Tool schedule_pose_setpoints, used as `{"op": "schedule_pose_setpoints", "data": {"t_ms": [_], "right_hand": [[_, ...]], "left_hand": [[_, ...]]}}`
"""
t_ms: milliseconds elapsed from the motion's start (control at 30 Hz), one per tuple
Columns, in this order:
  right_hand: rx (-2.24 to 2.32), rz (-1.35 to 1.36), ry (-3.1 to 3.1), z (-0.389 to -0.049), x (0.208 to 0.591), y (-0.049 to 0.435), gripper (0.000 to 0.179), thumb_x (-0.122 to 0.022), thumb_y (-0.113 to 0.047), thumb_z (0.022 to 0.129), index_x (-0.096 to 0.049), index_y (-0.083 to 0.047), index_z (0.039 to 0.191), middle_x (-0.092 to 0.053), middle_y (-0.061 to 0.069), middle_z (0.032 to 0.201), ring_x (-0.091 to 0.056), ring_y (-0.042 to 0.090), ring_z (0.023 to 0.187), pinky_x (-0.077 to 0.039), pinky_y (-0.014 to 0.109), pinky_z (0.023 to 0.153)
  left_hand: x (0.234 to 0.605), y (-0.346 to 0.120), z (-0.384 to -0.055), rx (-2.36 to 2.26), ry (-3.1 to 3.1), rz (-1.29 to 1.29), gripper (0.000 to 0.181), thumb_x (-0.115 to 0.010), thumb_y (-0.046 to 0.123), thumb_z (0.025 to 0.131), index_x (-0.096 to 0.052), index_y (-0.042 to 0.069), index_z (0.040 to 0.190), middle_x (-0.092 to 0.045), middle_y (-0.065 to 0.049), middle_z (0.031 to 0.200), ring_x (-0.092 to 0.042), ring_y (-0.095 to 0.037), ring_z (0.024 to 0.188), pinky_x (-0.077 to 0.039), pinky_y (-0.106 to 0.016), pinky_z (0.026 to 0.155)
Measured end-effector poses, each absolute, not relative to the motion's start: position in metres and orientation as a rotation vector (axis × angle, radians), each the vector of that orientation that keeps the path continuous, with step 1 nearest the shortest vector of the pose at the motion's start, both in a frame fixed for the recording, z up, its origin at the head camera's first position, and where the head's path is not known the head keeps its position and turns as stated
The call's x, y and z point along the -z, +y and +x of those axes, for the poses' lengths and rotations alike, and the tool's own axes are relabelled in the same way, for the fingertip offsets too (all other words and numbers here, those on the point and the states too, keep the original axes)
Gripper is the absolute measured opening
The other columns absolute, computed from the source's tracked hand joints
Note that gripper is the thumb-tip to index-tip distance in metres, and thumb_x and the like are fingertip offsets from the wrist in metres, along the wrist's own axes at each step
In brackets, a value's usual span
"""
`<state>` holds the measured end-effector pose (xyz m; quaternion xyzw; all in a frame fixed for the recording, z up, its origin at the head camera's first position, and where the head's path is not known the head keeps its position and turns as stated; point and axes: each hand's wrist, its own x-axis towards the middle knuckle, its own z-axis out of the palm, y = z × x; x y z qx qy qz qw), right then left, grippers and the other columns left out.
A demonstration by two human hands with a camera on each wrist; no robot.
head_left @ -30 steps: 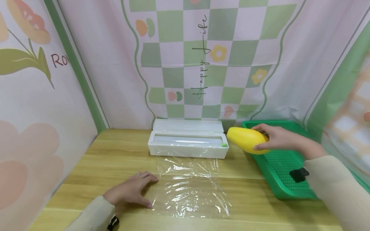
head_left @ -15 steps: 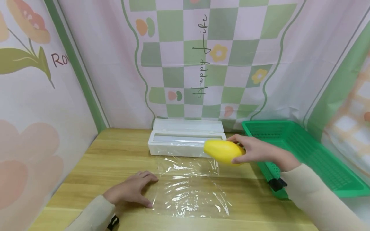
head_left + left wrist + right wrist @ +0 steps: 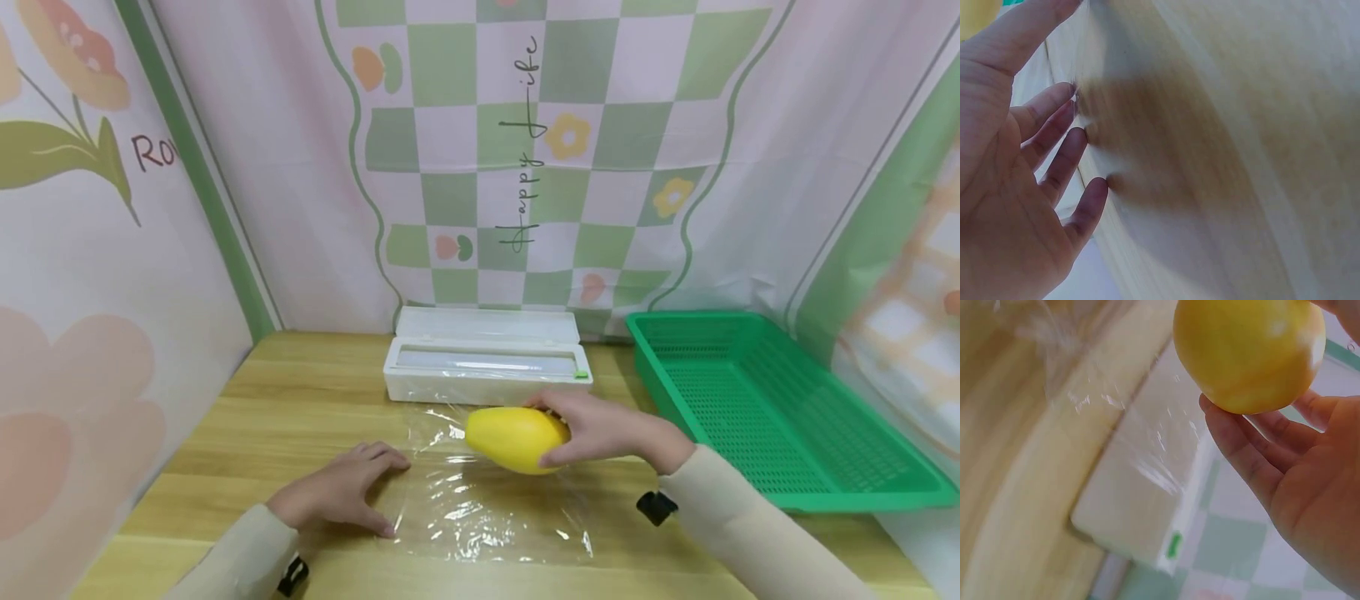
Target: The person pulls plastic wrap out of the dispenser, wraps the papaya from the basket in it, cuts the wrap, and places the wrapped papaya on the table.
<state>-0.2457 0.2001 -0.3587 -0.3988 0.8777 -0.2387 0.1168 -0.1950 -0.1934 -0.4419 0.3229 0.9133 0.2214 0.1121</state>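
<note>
Fingers (image 3: 1232, 440) gripping fruit (image 3: 510, 437), film (image 3: 480, 521) beneath, backdrop (image 3: 510, 137) ("Happy Life")

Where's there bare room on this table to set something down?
Bare tabletop lies left of the white box and beyond the left hand. A strip between the plastic film and the green basket is also bare, though the right arm crosses it. It's crowded over the film, where the right hand holds the yellow fruit.

- Prob. a small draped booth (image 3: 322, 250) w/ homey décor; exact type unclear
- Flower- & check-print cloths (image 3: 510, 192) hung L, R & back
- Wood-grain desk (image 3: 300, 400) stood btwn 'em
</note>
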Motion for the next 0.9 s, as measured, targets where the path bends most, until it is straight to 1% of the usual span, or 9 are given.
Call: {"op": "schedule_pose_setpoints", "data": {"t_ms": [100, 300, 500, 600, 733, 900], "right_hand": [[0.680, -1.193, 2.563, -0.244, 0.369, 0.190, 0.071, -0.081, -0.040, 0.080, -0.052, -0.008, 0.137, -0.060, 0.000, 0.124, -0.057, 0.015, 0.105, -0.051, 0.039, 0.090], [0.652, -1.157, 2.543, -0.242, 0.381, 0.173, 0.075, -0.081, -0.041, 0.080, -0.050, -0.012, 0.142, -0.058, -0.001, 0.129, -0.055, 0.013, 0.110, -0.049, 0.039, 0.096], [0.631, -1.162, 2.535, -0.241, 0.386, 0.162, 0.074, -0.080, -0.043, 0.081, -0.051, -0.014, 0.142, -0.059, -0.003, 0.128, -0.055, 0.009, 0.109, -0.048, 0.036, 0.097], [0.631, -1.174, 2.531, -0.240, 0.388, 0.158, 0.074, -0.080, -0.044, 0.081, -0.052, -0.012, 0.141, -0.059, -0.003, 0.127, -0.055, 0.009, 0.108, -0.048, 0.035, 0.097], [0.639, -1.176, 2.512, -0.239, 0.391, 0.155, 0.075, -0.079, -0.045, 0.081, -0.052, -0.008, 0.141, -0.059, -0.001, 0.127, -0.055, 0.013, 0.111, -0.047, 0.038, 0.099], [0.621, -1.139, 2.498, -0.237, 0.393, 0.154, 0.079, -0.076, -0.051, 0.083, -0.049, -0.009, 0.145, -0.056, 0.002, 0.135, -0.053, 0.017, 0.119, -0.044, 0.043, 0.104]], "left_hand": [[0.441, -0.193, -0.195, -0.646, 2.683, 0.945, 0.091, -0.082, 0.059, 0.071, -0.052, 0.009, 0.142, -0.049, -0.005, 0.143, -0.044, -0.032, 0.130, -0.034, -0.058, 0.109], [0.440, -0.194, -0.195, -0.646, 2.673, 0.932, 0.091, -0.083, 0.058, 0.071, -0.052, 0.010, 0.142, -0.049, -0.005, 0.144, -0.043, -0.032, 0.132, -0.033, -0.059, 0.110], [0.440, -0.194, -0.196, -0.639, 2.667, 0.922, 0.091, -0.083, 0.058, 0.072, -0.051, 0.011, 0.142, -0.048, -0.004, 0.145, -0.042, -0.031, 0.133, -0.032, -0.058, 0.111], [0.441, -0.194, -0.195, -0.645, 2.668, 0.921, 0.091, -0.083, 0.058, 0.071, -0.051, 0.011, 0.142, -0.048, -0.004, 0.145, -0.042, -0.031, 0.132, -0.032, -0.058, 0.111], [0.441, -0.194, -0.195, -0.651, 2.665, 0.918, 0.091, -0.083, 0.058, 0.071, -0.051, 0.010, 0.142, -0.048, -0.004, 0.144, -0.042, -0.031, 0.132, -0.032, -0.058, 0.111], [0.441, -0.193, -0.196, -0.649, 2.659, 0.902, 0.091, -0.083, 0.059, 0.071, -0.051, 0.012, 0.143, -0.047, -0.003, 0.146, -0.041, -0.030, 0.134, -0.031, -0.058, 0.112]]}}
